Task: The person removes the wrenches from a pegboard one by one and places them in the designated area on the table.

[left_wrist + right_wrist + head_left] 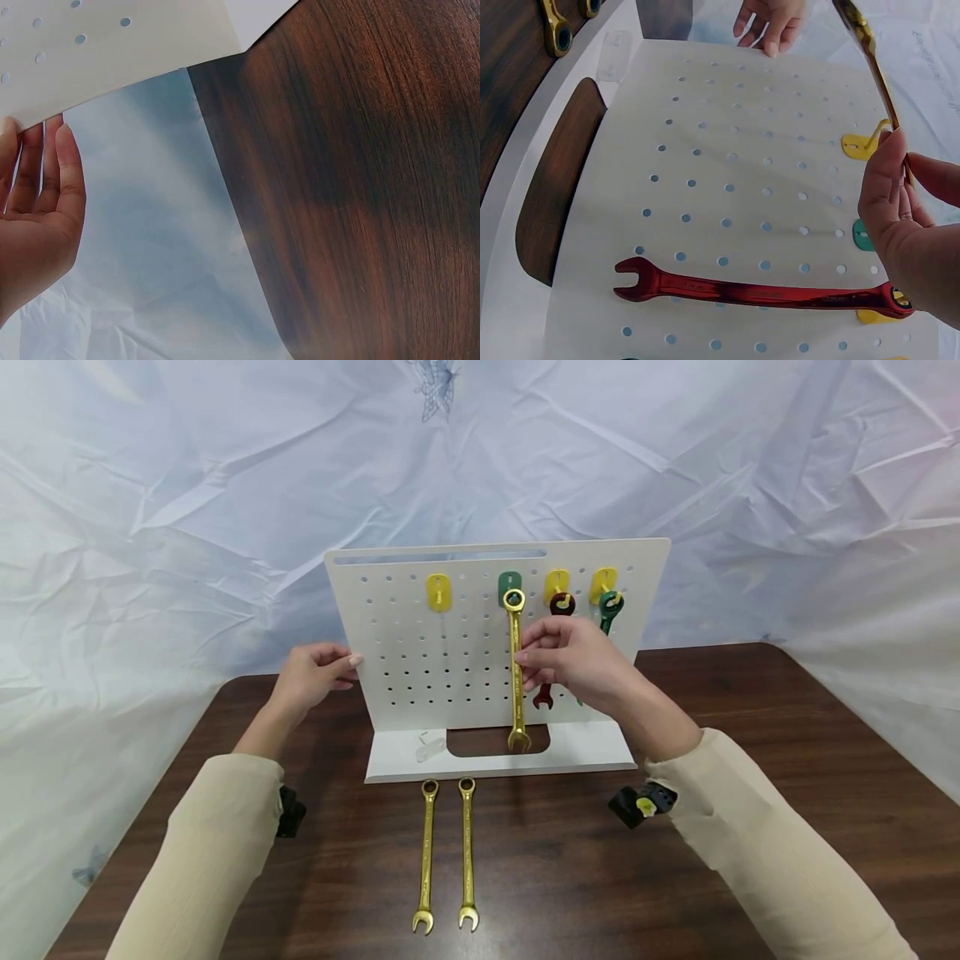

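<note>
My right hand (577, 656) pinches a gold combination wrench (517, 685) by its shaft, upright in front of the white pegboard (480, 656). In the head view its ring end overlaps the green hook (510, 580); its open end points down. My left hand (307, 675) holds the pegboard's left edge between thumb and fingers, also seen in the left wrist view. A red wrench (757, 292) hangs from a yellow hook (557, 582), partly behind my right hand in the head view. Further right, a green wrench (610, 610) hangs on another yellow hook (602, 579).
Two more gold wrenches (427, 860) lie side by side on the dark wooden table (337, 868), ahead of the board's base (585, 752). A bare yellow hook (438, 593) sits at the board's upper left. A small clear plastic piece (431, 747) rests on the base.
</note>
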Tool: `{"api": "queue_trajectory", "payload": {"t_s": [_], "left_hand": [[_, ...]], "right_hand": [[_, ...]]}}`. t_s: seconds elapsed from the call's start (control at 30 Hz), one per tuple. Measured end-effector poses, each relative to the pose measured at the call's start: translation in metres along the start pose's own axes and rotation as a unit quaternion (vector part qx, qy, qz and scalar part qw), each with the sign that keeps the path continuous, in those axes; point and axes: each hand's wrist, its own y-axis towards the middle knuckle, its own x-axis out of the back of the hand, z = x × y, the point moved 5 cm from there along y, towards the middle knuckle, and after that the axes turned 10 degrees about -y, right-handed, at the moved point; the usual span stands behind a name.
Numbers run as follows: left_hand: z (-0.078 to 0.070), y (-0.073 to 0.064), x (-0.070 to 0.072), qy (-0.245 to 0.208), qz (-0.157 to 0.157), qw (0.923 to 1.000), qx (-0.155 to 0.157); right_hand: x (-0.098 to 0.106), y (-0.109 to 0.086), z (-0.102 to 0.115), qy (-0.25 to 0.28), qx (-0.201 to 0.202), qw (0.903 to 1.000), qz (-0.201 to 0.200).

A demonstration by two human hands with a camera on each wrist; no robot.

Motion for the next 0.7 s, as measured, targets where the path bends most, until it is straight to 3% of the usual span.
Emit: {"api": "queue_trajectory", "payload": {"t_s": [0.4, 0.7], "left_hand": [[0.001, 0.002, 0.002, 0.0, -0.002, 1.0, 0.005], [0.0, 0.001, 0.0, 0.0, -0.001, 1.0, 0.004]], "right_hand": [[0.002, -0.008, 0.009, -0.005, -0.002, 1.0, -0.003], [0.0, -0.013, 0.0, -0.011, -0.014, 0.9997, 0.018]]}}
